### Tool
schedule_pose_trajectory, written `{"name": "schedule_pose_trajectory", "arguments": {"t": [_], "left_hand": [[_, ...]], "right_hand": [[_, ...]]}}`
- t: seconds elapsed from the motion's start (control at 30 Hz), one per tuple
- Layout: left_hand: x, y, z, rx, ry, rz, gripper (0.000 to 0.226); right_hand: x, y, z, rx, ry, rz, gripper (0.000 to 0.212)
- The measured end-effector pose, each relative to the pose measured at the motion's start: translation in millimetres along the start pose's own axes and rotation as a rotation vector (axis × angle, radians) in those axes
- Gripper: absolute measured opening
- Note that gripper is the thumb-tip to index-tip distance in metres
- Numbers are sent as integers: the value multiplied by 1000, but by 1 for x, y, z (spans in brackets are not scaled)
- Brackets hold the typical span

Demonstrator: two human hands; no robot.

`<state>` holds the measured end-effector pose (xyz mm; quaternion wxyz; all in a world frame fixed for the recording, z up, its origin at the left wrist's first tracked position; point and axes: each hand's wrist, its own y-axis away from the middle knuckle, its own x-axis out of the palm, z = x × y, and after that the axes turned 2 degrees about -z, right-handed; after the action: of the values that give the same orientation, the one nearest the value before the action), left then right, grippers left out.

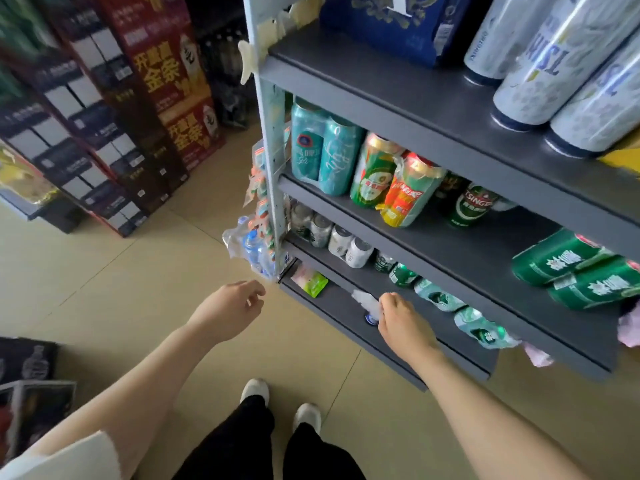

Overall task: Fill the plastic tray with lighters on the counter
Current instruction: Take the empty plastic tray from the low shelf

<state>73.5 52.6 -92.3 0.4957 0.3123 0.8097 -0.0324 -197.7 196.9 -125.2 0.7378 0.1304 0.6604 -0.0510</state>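
Grey metal shelf unit point(450, 109) with several tiers: beer cans point(374, 171) on the middle tiers, a green packet point(313, 284) near the bottom tier's left corner.

Beige tiled floor point(104, 271); grey metal shelves point(433, 109) of cans point(374, 171) on the right, stacked cartons point(114, 133) at left.
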Motion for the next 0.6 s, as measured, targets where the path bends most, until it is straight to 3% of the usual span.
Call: {"name": "schedule_pose_trajectory", "arguments": {"t": [0.1,0.17,0.33,0.47,0.6], "left_hand": [[-6,19,39,-136,7,-44,20],[-15,35,69,-258,19,-82,20],[-39,88,147,-567,38,-148,23],[-56,111,204,-713,115,-223,26],[-83,110,264,-808,190,-263,23]], "right_hand": [[9,-29,29,-12,-59,239,13],[10,-54,57,-40,-73,298,15],[-2,-124,154,-352,-102,319,4],[-9,-175,248,-498,-147,394,39],[-11,-230,344,-582,-106,396,33]]}}
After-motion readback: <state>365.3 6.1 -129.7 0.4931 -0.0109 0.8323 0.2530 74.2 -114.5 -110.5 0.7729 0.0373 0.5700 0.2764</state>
